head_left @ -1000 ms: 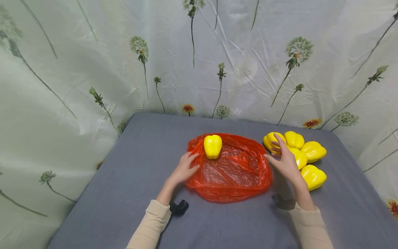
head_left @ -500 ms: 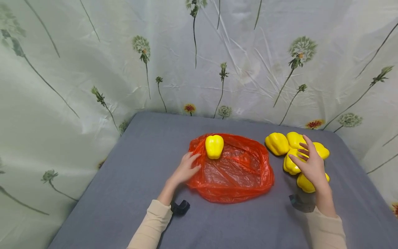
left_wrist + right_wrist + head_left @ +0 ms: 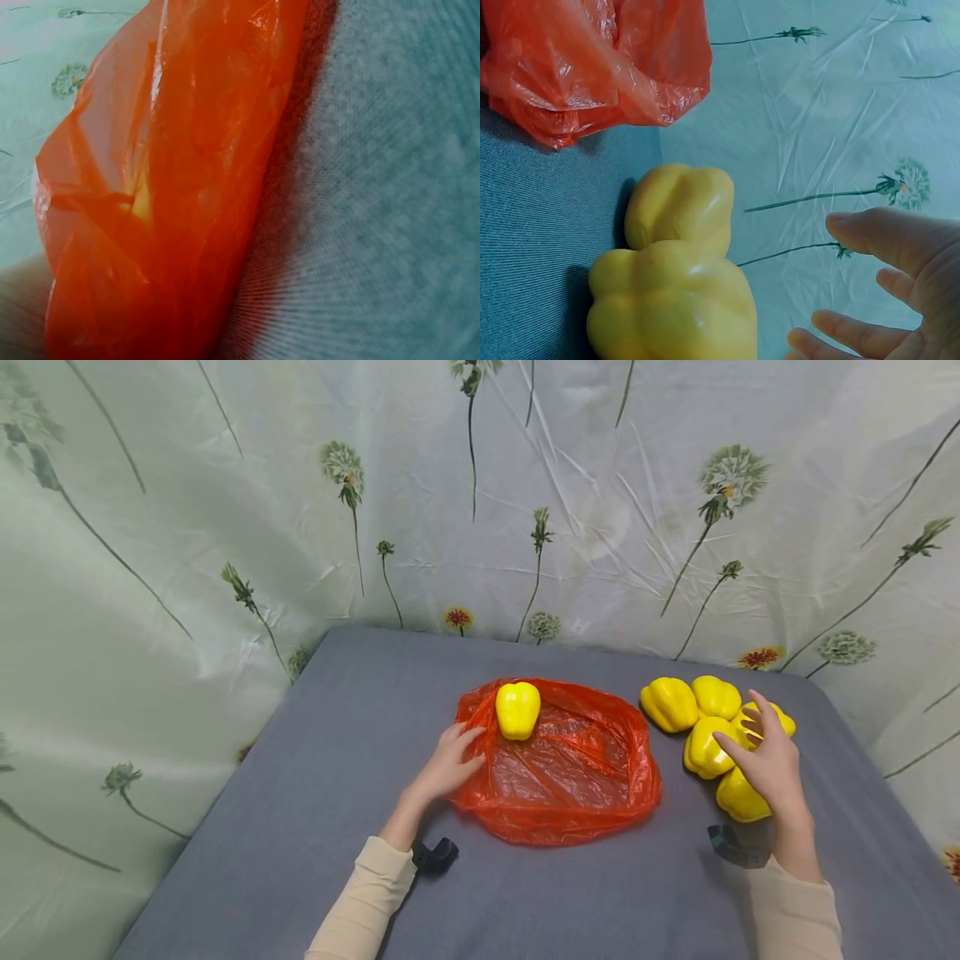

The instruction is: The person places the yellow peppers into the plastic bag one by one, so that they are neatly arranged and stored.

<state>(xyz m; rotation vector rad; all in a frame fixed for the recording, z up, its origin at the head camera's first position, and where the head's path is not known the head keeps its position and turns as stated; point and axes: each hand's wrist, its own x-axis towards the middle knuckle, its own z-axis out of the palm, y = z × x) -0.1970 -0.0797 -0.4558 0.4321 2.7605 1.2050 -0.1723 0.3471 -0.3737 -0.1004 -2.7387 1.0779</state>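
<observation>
A crumpled red plastic bag point(image 3: 570, 777) lies flat on the grey table point(image 3: 345, 760). One yellow pepper point(image 3: 517, 710) sits on the bag's far left part. My left hand point(image 3: 468, 750) rests with relaxed fingers on the bag's left edge; the left wrist view shows the bag point(image 3: 165, 187) close up. To the right lies a pile of several yellow peppers point(image 3: 669, 703). My right hand point(image 3: 746, 731) hovers over that pile, fingers spread and holding nothing. In the right wrist view its straight fingers point(image 3: 900, 240) stand apart from the closest pepper point(image 3: 675, 307).
A floral curtain point(image 3: 187, 568) hangs behind and around the table. Black wrist straps point(image 3: 435, 857) sit by both sleeves. The table edge runs close behind the pepper pile on the right. Bare grey cloth point(image 3: 375, 225) lies left and in front of the bag.
My right hand has moved right, from the pile's leftmost pepper to over its right side. The left hand, the bag and the pepper on it have stayed put.
</observation>
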